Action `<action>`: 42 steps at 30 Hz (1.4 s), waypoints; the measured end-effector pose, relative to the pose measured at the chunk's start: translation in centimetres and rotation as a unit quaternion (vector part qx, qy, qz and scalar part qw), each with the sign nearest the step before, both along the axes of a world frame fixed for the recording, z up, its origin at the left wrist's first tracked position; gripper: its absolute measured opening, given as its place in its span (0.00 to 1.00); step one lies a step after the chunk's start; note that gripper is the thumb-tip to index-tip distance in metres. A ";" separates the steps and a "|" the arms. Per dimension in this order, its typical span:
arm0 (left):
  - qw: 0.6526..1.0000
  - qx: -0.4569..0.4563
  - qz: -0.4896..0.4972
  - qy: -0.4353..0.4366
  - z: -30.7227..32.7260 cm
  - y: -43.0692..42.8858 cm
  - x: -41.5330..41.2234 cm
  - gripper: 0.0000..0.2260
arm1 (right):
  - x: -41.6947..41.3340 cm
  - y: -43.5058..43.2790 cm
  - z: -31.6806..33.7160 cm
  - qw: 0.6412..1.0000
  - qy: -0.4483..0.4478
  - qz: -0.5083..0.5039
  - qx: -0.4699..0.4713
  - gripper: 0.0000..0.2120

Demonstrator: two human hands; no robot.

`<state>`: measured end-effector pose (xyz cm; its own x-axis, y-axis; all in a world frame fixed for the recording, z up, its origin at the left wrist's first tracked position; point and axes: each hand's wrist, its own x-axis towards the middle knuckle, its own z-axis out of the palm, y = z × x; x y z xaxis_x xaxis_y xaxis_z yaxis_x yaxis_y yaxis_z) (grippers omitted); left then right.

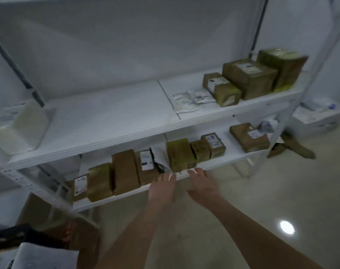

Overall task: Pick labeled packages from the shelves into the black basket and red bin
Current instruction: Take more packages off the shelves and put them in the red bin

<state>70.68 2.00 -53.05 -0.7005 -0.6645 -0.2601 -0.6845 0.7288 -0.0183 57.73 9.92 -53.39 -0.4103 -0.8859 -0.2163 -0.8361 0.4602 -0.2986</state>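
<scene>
Packages (124, 171), brown and labelled, stand in a row on the lower shelf (231, 152). More packages sit at the right end of the upper shelf (107, 117). Left hand (162, 186) and right hand (202, 183) both reach to the lower shelf's front edge, fingers extended and relaxed, grasping nothing. The right fingertips lie just below a green-taped package (180, 155), and the left fingertips lie near a white mailer (159, 158). Black basket (8, 235), blurred, is at lower left, well apart from both hands.
</scene>
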 end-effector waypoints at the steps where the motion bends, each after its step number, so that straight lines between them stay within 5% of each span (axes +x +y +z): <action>1: 1.000 -0.002 -0.013 0.002 -0.1 0.0 -2.1 0.33 | -1.8 0.3 -0.2 1.000 0.006 -0.014 -0.001 0.32; 21: 0.993 0.054 -0.105 0.006 -8.2 -7.1 -35.1 0.30 | -32.4 -4.3 -8.3 0.990 -0.010 -0.136 0.043 0.33; 36: 0.977 0.137 0.164 0.022 -22.2 -10.0 -47.2 0.29 | -47.7 -13.1 -23.2 0.995 -0.049 0.003 0.084 0.36; 42: 0.955 0.123 0.254 0.092 -28.6 -14.2 -48.6 0.30 | -48.5 -17.8 -30.9 0.994 -0.028 0.071 0.076 0.38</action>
<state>22.13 -12.24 -81.66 -0.3530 -0.8655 -0.3553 -0.9260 0.2688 0.2652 9.27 -7.86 -84.26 -0.2664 -0.8898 -0.3706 -0.8801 0.3814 -0.2829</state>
